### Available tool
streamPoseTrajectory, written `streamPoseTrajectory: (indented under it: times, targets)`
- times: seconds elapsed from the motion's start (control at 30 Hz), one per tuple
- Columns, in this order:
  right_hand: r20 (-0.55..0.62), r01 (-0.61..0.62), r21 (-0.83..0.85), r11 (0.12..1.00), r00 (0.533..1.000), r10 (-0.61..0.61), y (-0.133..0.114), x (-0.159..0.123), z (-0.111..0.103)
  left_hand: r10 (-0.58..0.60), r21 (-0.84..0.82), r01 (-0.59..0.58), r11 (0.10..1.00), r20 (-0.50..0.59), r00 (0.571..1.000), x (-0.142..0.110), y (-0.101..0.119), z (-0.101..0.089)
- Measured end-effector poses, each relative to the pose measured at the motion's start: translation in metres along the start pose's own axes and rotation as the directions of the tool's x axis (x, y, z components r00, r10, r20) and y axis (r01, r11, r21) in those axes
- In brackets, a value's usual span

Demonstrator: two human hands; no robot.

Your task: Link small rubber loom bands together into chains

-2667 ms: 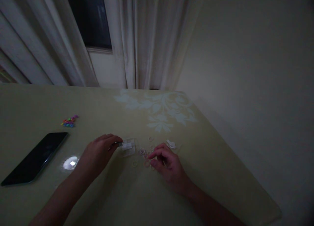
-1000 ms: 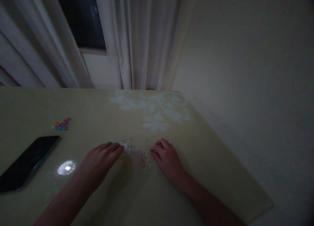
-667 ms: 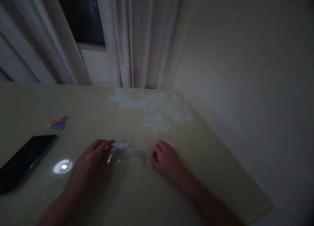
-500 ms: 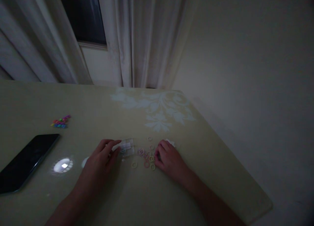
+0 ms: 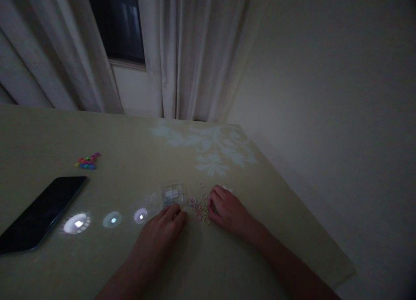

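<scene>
My left hand [image 5: 162,230] is low over the table, its fingers bunched together just in front of a small clear plastic box [image 5: 179,190]. Whatever those fingertips hold, if anything, is hidden. Inside the box are some dark bluish-green rings [image 5: 167,200] and a white label [image 5: 172,194]. To the box's right lies a loose group of small rings: purple ones [image 5: 192,201], yellowish ones [image 5: 206,221] and a faint pink one [image 5: 199,216]. My right hand [image 5: 229,211] rests at the right edge of this group with curled fingers; their contents cannot be seen. A white piece [image 5: 227,189] shows partly behind it.
A black phone or tablet [image 5: 45,211] lies at the left. Beyond it is a small heap of brightly coloured pieces [image 5: 88,161]. Light reflections shine on the glossy table [image 5: 276,239], whose right edge runs along a wall. Curtains [image 5: 201,53] hang behind.
My left hand has left the box and moved right and nearer, covering the spot where a pale yellow ring lay. My right hand has closed its fingers and stays beside the rings. The view shifts slightly.
</scene>
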State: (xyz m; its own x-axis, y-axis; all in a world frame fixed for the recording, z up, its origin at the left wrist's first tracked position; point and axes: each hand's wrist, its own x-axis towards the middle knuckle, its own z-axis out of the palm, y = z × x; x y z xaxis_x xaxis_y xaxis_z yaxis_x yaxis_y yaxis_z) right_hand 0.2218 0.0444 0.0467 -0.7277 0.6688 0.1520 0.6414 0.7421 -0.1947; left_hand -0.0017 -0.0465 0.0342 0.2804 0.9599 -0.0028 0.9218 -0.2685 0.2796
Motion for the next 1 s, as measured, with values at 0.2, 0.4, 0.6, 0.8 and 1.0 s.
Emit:
streamPoseTrajectory:
  times: [0.2,0.4,0.6,0.8,1.0]
  targets:
    - [0.024,0.179,0.219,0.959,0.982,-0.189,-0.04,0.052,-0.015,0.081,-0.025,-0.081,0.996,-0.019,0.997,0.007,0.007,0.016]
    - [0.044,0.188,0.413,0.891,0.973,-0.226,-0.052,0.093,-0.001,0.103,-0.035,-0.103,0.994,-0.017,0.995,0.009,0.002,0.017]
    - [-0.173,0.054,0.523,0.851,0.984,0.044,-0.016,0.057,-0.007,0.021,-0.042,-0.022,0.999,-0.033,0.999,0.005,0.004,0.017]
    - [-0.102,-0.087,0.554,0.828,0.98,0.171,0.015,0.006,-0.011,-0.072,-0.044,0.072,0.996,0.016,0.997,0.002,0.005,0.023]
    - [0.067,-0.079,0.471,0.879,0.996,0.054,0.02,-0.005,-0.01,-0.081,-0.102,0.083,0.991,0.025,0.996,-0.001,-0.003,0.028]
